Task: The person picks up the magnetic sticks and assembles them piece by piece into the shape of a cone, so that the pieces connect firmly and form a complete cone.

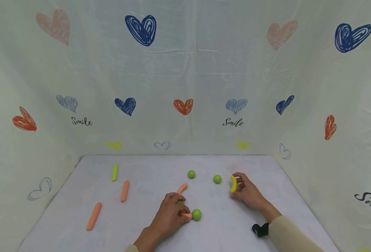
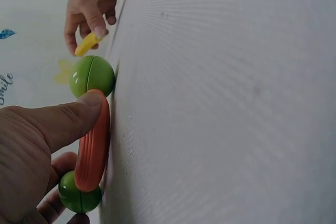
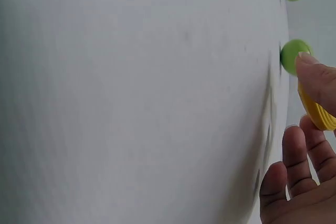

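Note:
My left hand (image 1: pixel 171 214) holds a salmon-orange toy stick (image 2: pixel 93 153) low over the white tabletop, with the thumb on one end of it. A green ball (image 1: pixel 197 214) sits right at that end. Close to the stick's other end is a second green ball (image 2: pixel 79 193), partly hidden by the fingers in the head view. Just past the fingers lies a curved orange piece (image 1: pixel 182 188). Over on the right, my right hand (image 1: pixel 251 194) pinches a curved yellow piece (image 1: pixel 234 184) between thumb and fingers; in the right wrist view its other fingers spread loosely.
Two more green balls, one at back centre (image 1: pixel 191 174) and another (image 1: pixel 217 179) left of the right hand, stand on the table. Leftward lie two orange sticks, a nearer one (image 1: pixel 94 216) and a farther one (image 1: pixel 124 191), plus a yellow-green stick (image 1: pixel 114 173). A black object (image 1: pixel 260 230) is by the right sleeve.

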### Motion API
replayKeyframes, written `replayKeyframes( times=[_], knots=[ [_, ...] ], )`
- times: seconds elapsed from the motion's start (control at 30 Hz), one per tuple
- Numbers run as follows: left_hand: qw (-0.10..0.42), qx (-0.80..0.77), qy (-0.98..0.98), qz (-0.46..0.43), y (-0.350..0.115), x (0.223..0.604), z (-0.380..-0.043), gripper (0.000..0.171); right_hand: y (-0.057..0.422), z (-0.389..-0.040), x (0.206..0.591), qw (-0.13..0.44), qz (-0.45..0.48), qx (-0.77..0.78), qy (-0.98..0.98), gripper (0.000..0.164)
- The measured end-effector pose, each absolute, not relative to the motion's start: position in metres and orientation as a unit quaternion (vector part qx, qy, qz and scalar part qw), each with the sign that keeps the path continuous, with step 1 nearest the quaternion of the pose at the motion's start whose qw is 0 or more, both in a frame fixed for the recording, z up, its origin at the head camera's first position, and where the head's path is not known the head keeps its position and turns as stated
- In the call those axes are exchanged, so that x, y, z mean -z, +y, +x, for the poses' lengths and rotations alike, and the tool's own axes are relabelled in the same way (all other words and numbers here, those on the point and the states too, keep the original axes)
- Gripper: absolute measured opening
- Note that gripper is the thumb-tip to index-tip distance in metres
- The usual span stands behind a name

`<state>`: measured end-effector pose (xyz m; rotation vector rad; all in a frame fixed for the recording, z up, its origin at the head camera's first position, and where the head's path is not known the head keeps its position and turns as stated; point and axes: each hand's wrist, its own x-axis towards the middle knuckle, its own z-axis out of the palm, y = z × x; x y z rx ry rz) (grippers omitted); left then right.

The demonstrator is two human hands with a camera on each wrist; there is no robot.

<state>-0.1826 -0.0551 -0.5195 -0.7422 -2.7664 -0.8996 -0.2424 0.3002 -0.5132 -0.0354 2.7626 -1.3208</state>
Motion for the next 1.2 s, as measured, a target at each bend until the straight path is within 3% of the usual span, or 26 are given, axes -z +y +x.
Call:
replayKeyframes(
  times=[0.57, 0.8, 1.2],
  knots=[
    [0.06, 0.293, -0.927, -0.227, -0.052, 0.516, -0.18, 0.014, 0.223, -0.202, 0.513, 0.078, -0.067, 0.46, 0.882, 0.08],
    [0.038, 0.284, -0.933, -0.216, -0.05, 0.515, -0.181, 0.013, 0.205, -0.198, 0.519, 0.098, -0.105, 0.454, 0.88, 0.079],
    [0.052, 0.287, -0.931, -0.222, -0.051, 0.518, -0.181, 0.013, 0.195, -0.194, 0.519, 0.09, -0.115, 0.435, 0.888, 0.077]
  ],
)
